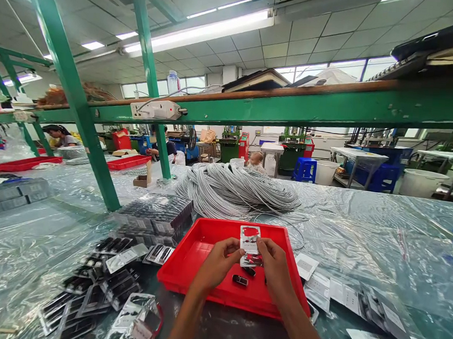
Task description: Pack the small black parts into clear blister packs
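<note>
Over the red tray (pixel 192 250), a white printed card pack with cut-outs (pixel 249 244) is held upright between both hands. My left hand (pixel 223 260) pinches its left edge, thumb and fingers closed on it. On the opposite edge, my right hand (pixel 272 259) grips the same pack with thumb and fingers. Red shows through the openings in the pack; whether that is the tray behind cannot be told. Below the hands, a small black piece with a metal end (pixel 240 280) lies in the tray, with another dark piece (pixel 249 271) near it.
Left of the tray lie piled black blister packs (pixel 100 279) and stacked clear-wrapped boxes (pixel 155 219). A large coil of grey cable (pixel 236 191) sits behind the tray. Flat white packs (pixel 383 312) spread to the right. A green shelf frame (pixel 278 108) crosses above; people sit farther back.
</note>
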